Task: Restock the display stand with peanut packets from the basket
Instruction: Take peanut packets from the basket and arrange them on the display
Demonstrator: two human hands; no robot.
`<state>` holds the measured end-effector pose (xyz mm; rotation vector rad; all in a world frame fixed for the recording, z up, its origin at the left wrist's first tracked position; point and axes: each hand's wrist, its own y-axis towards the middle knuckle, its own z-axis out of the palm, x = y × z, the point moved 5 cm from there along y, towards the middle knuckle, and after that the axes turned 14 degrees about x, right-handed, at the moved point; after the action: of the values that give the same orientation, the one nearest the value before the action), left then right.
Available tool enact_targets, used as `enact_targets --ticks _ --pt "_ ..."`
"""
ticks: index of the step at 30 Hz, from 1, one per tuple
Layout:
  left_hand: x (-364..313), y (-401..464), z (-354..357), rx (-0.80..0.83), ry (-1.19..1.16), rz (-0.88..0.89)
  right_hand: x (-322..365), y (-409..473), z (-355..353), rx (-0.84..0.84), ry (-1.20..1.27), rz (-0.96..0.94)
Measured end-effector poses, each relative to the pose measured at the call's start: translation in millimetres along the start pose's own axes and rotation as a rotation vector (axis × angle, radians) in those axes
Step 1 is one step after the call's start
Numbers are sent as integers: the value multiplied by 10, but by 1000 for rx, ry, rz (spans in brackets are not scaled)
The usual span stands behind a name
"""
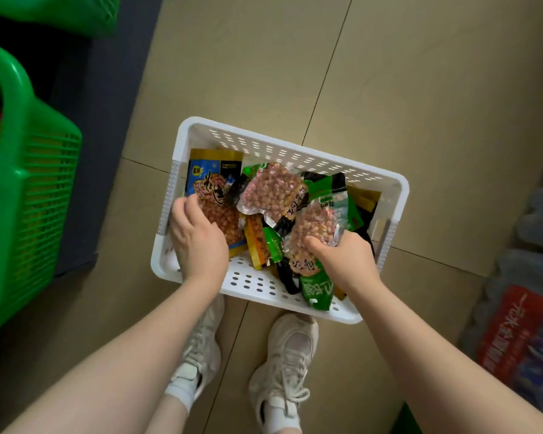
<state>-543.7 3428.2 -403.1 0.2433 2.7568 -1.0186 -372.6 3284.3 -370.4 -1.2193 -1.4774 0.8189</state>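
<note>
At the far left stands a green crate (41,183), clear of the work. The left hand (198,239) lies half-curled on a blue packet (213,186) at the white basket's (295,148) left wall; whether it grips is hard to tell. The right hand (342,261) is closed around a clear peanut packet (314,230), barely raised. Slick film could slip, or snag neighbouring packets and drag them out.

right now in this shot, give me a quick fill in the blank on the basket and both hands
1. The packets lie in a ___ perforated basket on the floor.
2. The right hand grips a clear packet of ___.
3. The left hand rests on the ___-topped packet.
4. The big baskets at the left are ___.

Missing words: white; peanuts; blue; green
</note>
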Motion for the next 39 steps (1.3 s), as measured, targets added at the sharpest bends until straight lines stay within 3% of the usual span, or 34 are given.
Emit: enact_targets --ticks 3,7,14,18,23,26,29,33,39 --pt "111 -127 116 76 -153 -162 -26 -41 16 18 80 -1" --pt "26 -22 68 71 -190 -212 -12 -24 9 -15 146 -15" --pt "92 -145 223 117 -69 -66 20 17 55 -80 104 -26" --pt "76 -193 268 147 -210 -153 3 14 97 -104 95 -30" --pt "50 129 70 182 -191 -266 54 20 115 -84 131 -57" --pt "-18 249 98 297 -218 -214 85 54 126 -64 150 -55" --pt "-45 187 49 293 -150 -142 113 27 97 -55 167 -18" --pt "-86 -284 -451 229 -231 -120 292 -361 -19 4 56 -59" --pt "-423 -1370 -2049 253 -221 121 1081 -1805 -417 33 -277 -145"
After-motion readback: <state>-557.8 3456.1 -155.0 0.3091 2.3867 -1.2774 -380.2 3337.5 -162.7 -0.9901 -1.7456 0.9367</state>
